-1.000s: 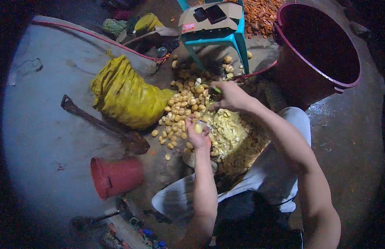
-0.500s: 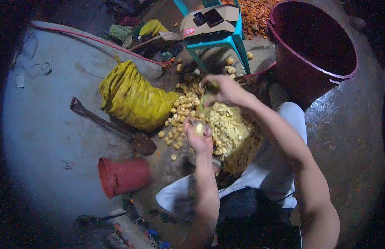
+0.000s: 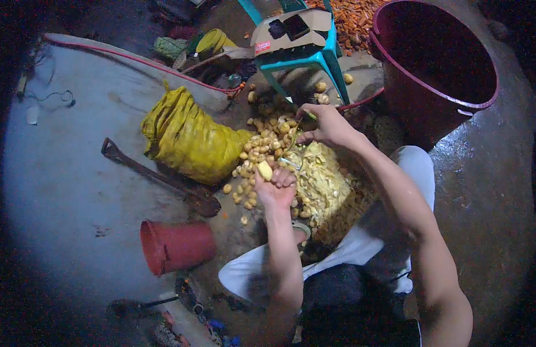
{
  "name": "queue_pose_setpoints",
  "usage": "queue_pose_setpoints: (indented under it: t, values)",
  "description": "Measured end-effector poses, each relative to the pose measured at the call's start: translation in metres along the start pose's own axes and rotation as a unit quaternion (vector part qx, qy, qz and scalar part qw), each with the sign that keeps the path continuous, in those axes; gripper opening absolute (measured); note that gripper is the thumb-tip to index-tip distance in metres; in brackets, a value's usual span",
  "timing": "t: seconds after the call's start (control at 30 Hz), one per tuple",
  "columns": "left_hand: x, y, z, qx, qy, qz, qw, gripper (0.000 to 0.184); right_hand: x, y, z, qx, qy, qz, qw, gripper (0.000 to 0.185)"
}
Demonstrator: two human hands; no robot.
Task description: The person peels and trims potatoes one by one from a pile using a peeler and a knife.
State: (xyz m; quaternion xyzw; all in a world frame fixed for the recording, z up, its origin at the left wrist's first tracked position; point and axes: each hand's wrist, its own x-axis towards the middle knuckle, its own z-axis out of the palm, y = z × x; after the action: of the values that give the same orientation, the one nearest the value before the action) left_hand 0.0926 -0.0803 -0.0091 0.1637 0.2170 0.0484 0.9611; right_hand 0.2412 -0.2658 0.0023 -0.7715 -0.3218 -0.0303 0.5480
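Note:
A peeled pale-yellow potato (image 3: 265, 170) sits in my left hand (image 3: 276, 188), held near the thumb with the other fingers curled. To the upper right, my right hand (image 3: 327, 126) is closed on a thin greenish tool (image 3: 297, 139), whose lower end points down toward the left hand; its exact shape is hard to make out. Unpeeled potatoes (image 3: 262, 147) lie in a heap beyond and left of my hands. A pile of pale peelings (image 3: 323, 185) lies below my right hand.
A yellow sack (image 3: 195, 139), a shovel (image 3: 158, 176) and a red bucket (image 3: 178, 246) are on the left. A teal chair (image 3: 299, 62) bears a cardboard box (image 3: 317, 23). A large maroon tub (image 3: 418, 98) stands at right, with orange pieces (image 3: 357, 23) behind.
The potato has shifted from the middle of my left hand toward its thumb side, and that hand's fingers have loosened. My right hand has moved slightly right with the tool.

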Motion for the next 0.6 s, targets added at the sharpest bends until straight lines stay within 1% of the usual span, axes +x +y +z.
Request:
queue_pose_setpoints:
  t: [0.03,0.07,0.1,0.17,0.2,0.23,0.27,0.3,0.33,0.37,0.4,0.43,0.5,0.53,0.57,0.6]
  values:
    - [0.001,-0.001,0.003,-0.012,0.002,0.001,1.000,0.041,-0.002,0.004,0.002,-0.002,-0.002,0.000,1.000,0.056]
    - [0.004,0.000,0.007,0.001,0.034,0.006,0.999,0.038,-0.003,0.006,0.003,0.003,-0.019,0.022,1.000,0.054]
    - [0.006,0.003,0.002,-0.001,0.033,0.007,0.999,0.038,-0.001,0.001,0.002,0.009,-0.036,0.042,0.998,0.053]
    - [0.011,0.007,-0.009,0.095,-0.015,0.024,0.995,0.037,-0.002,-0.007,-0.001,0.013,-0.037,0.053,0.998,0.052]
    - [0.007,0.002,0.000,0.095,-0.016,0.022,0.995,0.037,-0.004,-0.012,-0.002,0.018,-0.038,0.068,0.997,0.050]
    - [-0.001,-0.007,0.016,0.103,0.060,0.026,0.993,0.035,-0.005,-0.013,0.001,0.017,-0.037,0.070,0.997,0.050]
    - [-0.006,-0.013,0.025,0.110,0.137,0.031,0.984,0.033,-0.006,-0.015,0.005,0.058,-0.021,0.023,0.998,0.049]
    - [-0.006,-0.016,0.024,0.109,0.138,0.028,0.984,0.033,-0.006,-0.017,0.009,0.099,-0.004,-0.025,0.995,0.048]
    - [-0.007,-0.017,0.022,0.144,0.134,0.015,0.980,0.032,-0.008,-0.024,0.008,0.065,-0.023,-0.011,0.998,0.051]
    - [-0.007,-0.019,0.021,0.179,0.129,0.002,0.975,0.031,-0.007,-0.019,0.009,0.065,-0.023,-0.008,0.998,0.051]
    - [-0.009,-0.017,0.017,0.179,0.131,-0.001,0.975,0.031,-0.003,-0.012,0.011,0.059,0.009,-0.039,0.997,0.051]
    - [-0.011,-0.013,0.013,0.206,0.072,-0.022,0.976,0.035,0.001,-0.007,0.010,0.054,0.039,-0.070,0.995,0.051]
    - [-0.015,-0.008,0.013,0.259,-0.050,-0.059,0.963,0.043,0.006,-0.003,-0.005,0.023,0.059,-0.018,0.998,0.051]
    - [-0.018,-0.011,0.016,0.260,-0.052,-0.059,0.963,0.043,0.006,-0.007,-0.005,0.061,0.043,-0.063,0.995,0.050]
    - [-0.024,-0.015,0.016,0.253,0.017,-0.019,0.967,0.040,0.004,-0.012,-0.001,0.099,0.026,-0.105,0.989,0.049]
    - [-0.027,-0.019,0.021,0.244,0.084,0.021,0.966,0.037,0.000,-0.019,0.003,0.099,-0.016,-0.117,0.988,0.048]
